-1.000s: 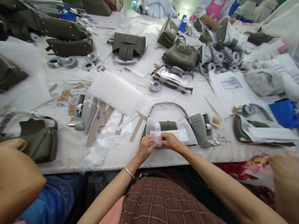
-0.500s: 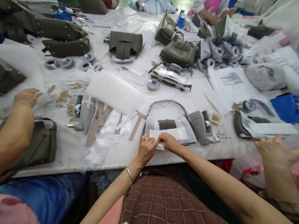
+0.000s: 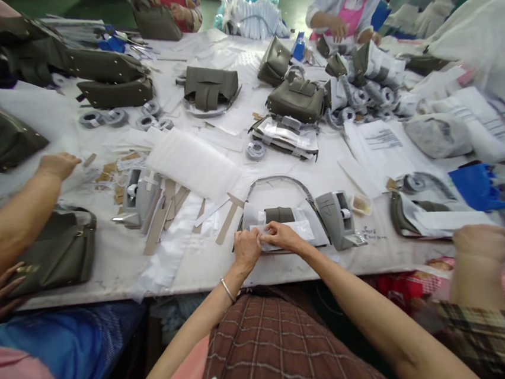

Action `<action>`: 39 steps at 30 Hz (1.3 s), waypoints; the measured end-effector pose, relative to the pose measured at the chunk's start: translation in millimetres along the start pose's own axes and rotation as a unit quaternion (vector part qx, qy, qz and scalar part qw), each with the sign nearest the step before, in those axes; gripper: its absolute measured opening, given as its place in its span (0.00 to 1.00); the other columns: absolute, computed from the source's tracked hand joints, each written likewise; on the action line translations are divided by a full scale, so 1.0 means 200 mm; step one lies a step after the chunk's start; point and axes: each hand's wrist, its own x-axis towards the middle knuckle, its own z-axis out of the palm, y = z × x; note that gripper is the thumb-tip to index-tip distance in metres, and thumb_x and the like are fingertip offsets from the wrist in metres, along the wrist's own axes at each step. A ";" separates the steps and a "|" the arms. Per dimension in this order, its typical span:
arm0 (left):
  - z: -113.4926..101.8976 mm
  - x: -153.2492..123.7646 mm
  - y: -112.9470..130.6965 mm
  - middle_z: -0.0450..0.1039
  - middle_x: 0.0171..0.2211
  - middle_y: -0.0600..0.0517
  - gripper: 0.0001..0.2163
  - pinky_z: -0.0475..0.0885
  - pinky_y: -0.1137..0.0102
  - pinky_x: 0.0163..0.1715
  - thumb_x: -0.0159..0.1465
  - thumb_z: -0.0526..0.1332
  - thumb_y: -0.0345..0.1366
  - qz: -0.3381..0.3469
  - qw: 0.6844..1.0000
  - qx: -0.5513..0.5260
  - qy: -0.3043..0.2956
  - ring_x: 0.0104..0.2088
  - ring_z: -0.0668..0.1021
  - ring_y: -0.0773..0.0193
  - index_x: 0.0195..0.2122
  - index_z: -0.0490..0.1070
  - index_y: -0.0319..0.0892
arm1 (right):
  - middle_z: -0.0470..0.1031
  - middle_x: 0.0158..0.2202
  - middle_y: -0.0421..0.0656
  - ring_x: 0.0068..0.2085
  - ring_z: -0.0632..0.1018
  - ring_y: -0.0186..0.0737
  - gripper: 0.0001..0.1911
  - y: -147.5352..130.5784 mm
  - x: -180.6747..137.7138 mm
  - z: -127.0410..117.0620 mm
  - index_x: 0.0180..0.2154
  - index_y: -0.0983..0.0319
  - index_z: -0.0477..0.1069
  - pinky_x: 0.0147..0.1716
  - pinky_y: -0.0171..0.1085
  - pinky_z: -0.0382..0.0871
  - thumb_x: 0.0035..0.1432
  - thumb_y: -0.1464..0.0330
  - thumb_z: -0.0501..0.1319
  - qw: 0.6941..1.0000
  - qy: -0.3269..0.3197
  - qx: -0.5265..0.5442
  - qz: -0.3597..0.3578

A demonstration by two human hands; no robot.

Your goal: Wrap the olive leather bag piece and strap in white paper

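A dark olive handbag (image 3: 280,215) lies at the table's front edge before me, partly covered by thin white wrapping sheet (image 3: 299,231). Its wrapped handle (image 3: 273,179) arches away from me. At the bag's front left, my left hand (image 3: 247,248) is closed, its fingertips pinching the wrapping sheet. Right beside it, my right hand (image 3: 284,236) pinches the same sheet between thumb and fingers. The fingertips of both hands nearly meet and hide the exact spot they grip. A grey tape dispenser (image 3: 336,220) stands just right of the bag.
Another tape dispenser (image 3: 139,194) sits left, near brown card strips (image 3: 165,213) and a white foam sheet (image 3: 194,162). A partly wrapped bag (image 3: 433,211) lies right. Co-workers' arms reach in at left (image 3: 27,217) and right (image 3: 482,251). More olive bags (image 3: 211,86) stand farther back.
My left fingers have curled in, and the white flap hanging over the bag's front no longer shows. A co-worker's second hand now rests on the left bag. The view has shifted slightly.
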 end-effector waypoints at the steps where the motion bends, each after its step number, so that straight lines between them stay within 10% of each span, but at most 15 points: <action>1: 0.00 0.01 0.01 0.75 0.31 0.46 0.09 0.63 0.63 0.42 0.70 0.55 0.34 0.001 1.000 0.002 -0.002 0.38 0.77 0.56 0.37 0.74 0.40 | 0.75 0.25 0.36 0.29 0.75 0.35 0.14 -0.01 0.02 0.00 0.39 0.61 0.75 0.29 0.32 0.64 0.52 0.61 0.67 1.000 0.010 0.007 0.028; 12: 0.09 -0.08 -0.22 0.76 0.42 0.49 0.10 0.69 0.64 0.50 0.67 0.58 0.30 0.161 0.962 -0.217 0.037 0.45 0.76 0.60 0.49 0.70 0.43 | 0.76 0.22 0.36 0.31 0.77 0.36 0.06 -0.09 0.06 0.02 0.30 0.56 0.76 0.29 0.33 0.58 0.55 0.61 0.65 0.985 0.056 -0.108 0.120; 22: 0.10 -0.18 -0.15 0.73 0.44 0.46 0.11 0.64 0.56 0.59 0.68 0.50 0.26 0.268 0.951 -0.017 0.153 0.53 0.72 0.57 0.41 0.70 0.41 | 0.78 0.37 0.39 0.38 0.75 0.37 0.07 -0.10 0.05 0.07 0.32 0.56 0.75 0.31 0.34 0.55 0.58 0.60 0.62 0.971 0.090 -0.206 0.086; 39: 0.05 -0.18 -0.01 0.71 0.48 0.38 0.16 0.68 0.59 0.52 0.66 0.49 0.24 0.231 0.969 0.078 0.043 0.51 0.72 0.52 0.54 0.67 0.32 | 0.76 0.37 0.42 0.39 0.75 0.38 0.08 -0.06 0.05 0.11 0.32 0.59 0.72 0.35 0.34 0.61 0.60 0.62 0.60 0.977 0.160 -0.130 0.062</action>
